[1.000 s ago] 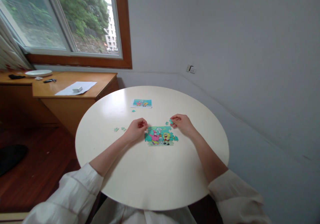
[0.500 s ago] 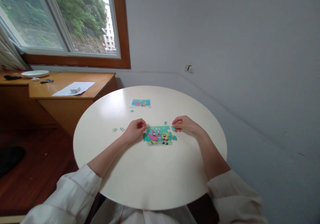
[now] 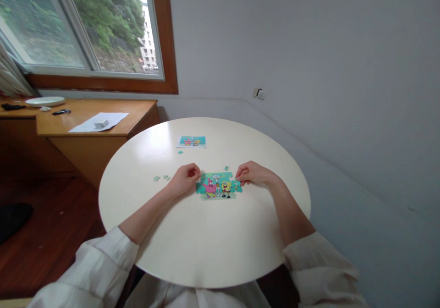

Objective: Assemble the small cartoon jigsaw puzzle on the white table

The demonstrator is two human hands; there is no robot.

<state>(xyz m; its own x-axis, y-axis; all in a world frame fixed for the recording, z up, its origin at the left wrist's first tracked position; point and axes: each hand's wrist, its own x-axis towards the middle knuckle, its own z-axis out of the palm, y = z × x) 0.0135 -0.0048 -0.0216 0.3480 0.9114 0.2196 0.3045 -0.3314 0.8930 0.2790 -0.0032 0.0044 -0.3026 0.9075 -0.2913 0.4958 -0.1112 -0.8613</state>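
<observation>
A pale wall (image 3: 309,69) fills the back and right, with a brown-framed window (image 3: 103,24) at its left. Before it stands a round white table (image 3: 213,244), and beyond that, on the left, a wooden desk (image 3: 77,145) bearing a white sheet (image 3: 118,120) and a plate (image 3: 44,101). The puzzle (image 3: 216,188) lies flat near the table's middle, mostly joined, its right side notched and uneven. The left hand (image 3: 187,177) is by its upper left corner, fingers curled in and nearly closed; whether they have hold of anything, I cannot tell. The right hand (image 3: 252,173) is at its right side, thumb and fingertips drawn close together at a teal piece (image 3: 238,184); whether they pinch it or only press on it, I cannot tell. Farther back lies a card (image 3: 191,142) with the same picture. Smallest are the loose pieces (image 3: 167,178): two left of the left hand, one on the near side of the card, and one just beyond the puzzle, near the right hand
</observation>
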